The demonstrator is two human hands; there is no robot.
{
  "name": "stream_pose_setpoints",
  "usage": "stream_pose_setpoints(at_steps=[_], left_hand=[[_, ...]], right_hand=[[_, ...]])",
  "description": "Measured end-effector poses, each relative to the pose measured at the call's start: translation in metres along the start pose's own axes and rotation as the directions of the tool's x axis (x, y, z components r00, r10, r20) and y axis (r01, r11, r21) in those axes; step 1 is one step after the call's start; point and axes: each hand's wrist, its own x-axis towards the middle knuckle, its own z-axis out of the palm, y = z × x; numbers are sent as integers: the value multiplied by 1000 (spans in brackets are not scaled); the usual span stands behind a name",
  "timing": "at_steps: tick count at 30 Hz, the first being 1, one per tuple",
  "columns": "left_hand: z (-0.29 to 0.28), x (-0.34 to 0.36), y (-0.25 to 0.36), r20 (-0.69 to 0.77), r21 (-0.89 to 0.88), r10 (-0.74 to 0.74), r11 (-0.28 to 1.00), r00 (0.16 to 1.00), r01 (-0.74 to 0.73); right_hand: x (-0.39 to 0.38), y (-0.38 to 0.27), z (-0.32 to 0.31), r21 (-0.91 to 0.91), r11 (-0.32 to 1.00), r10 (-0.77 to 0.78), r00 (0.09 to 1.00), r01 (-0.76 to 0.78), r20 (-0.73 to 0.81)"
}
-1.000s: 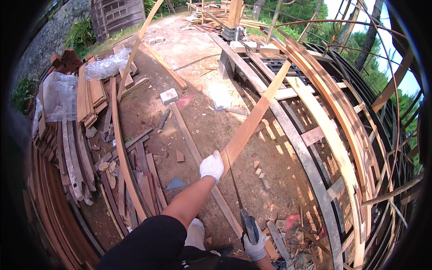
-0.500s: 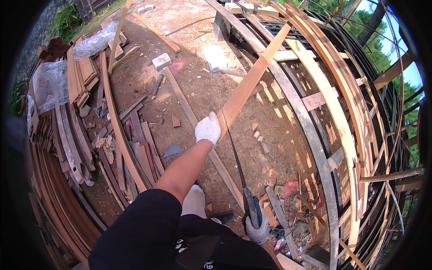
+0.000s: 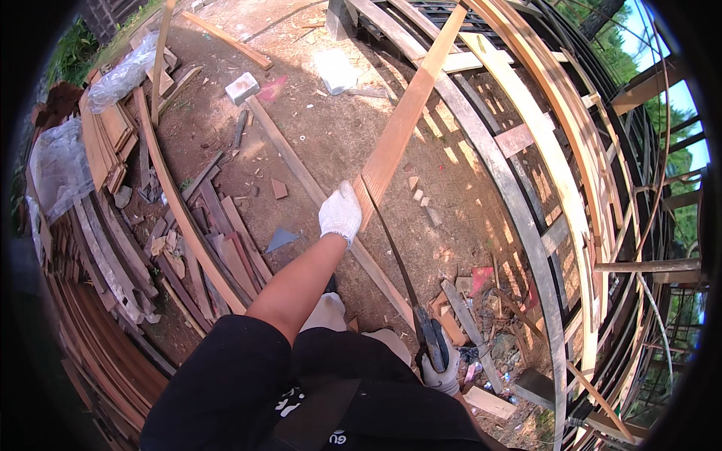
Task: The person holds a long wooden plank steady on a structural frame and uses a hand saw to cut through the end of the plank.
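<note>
A reddish-brown wooden plank (image 3: 407,119) slants from the middle of the view up to the frame of beams at the right. My left hand (image 3: 341,213), in a white knit glove, is closed on the plank's near end, at its left edge. In my right hand (image 3: 441,372), also gloved, is the dark handle of a handsaw (image 3: 393,252). The saw's long thin blade runs away from me, its far part at the plank near my left hand. Whether the teeth have cut into the wood is too fine to tell.
Stacked boards (image 3: 105,331) and plastic sheeting (image 3: 62,159) lie left. A long narrow board (image 3: 289,154) lies on the dirt, near a whitish block (image 3: 241,88). On the right stands a frame of long beams (image 3: 492,161). Scraps and litter (image 3: 496,353) lie near my right hand.
The view has shifted, so the ground and stacks sit further left and higher. My left hand stays on the plank's end, and the right still holds the saw against it.
</note>
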Motion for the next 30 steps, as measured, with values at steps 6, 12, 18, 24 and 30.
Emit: stream_pose_setpoints(at_steps=[6,12,18,24,30], left_hand=[[19,14,-20,10,-47,-76,996,997,77],[6,16,-21,14,-61,-114,991,993,115],[10,13,-13,11,-64,-44,997,999,44],[14,10,0,65,-42,-43,998,997,46],[8,9,-10,19,-38,-15,999,1000,15]], right_hand=[[169,10,63,104,994,32,999,-32,-2],[111,-3,36,76,997,8,999,-11,34],[15,-28,-13,120,986,118,993,-118,7],[188,13,73,64,998,9,997,-4,-75],[44,1,17,33,999,13,999,-12,-38]])
